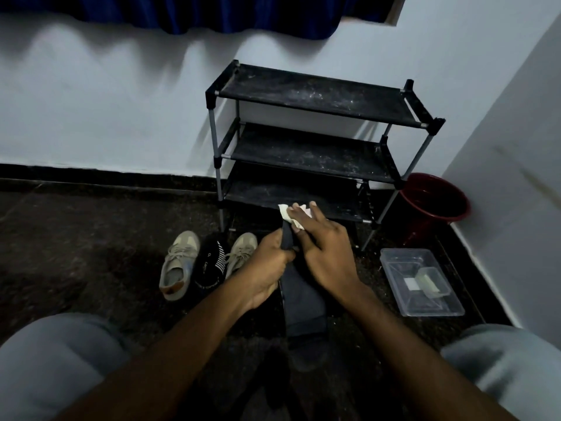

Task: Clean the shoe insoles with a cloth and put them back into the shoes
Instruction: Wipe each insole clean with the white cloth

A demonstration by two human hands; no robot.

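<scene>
My left hand [268, 268] grips a dark insole [303, 302] near its upper end, and the insole runs down toward me. My right hand [328, 253] presses a white cloth [291, 215] against the top of that insole, fingers stretched over the cloth. To the left on the dark floor stand two beige shoes [177, 265] [241, 252]. Between them lies a second black insole with white stripes and lettering [211, 262].
A black three-tier shoe rack [309, 138] stands against the white wall just beyond my hands. A red bucket [434, 202] sits in the right corner. A clear plastic tub [422, 281] with a small pale block inside lies on the floor at right. My knees frame the bottom corners.
</scene>
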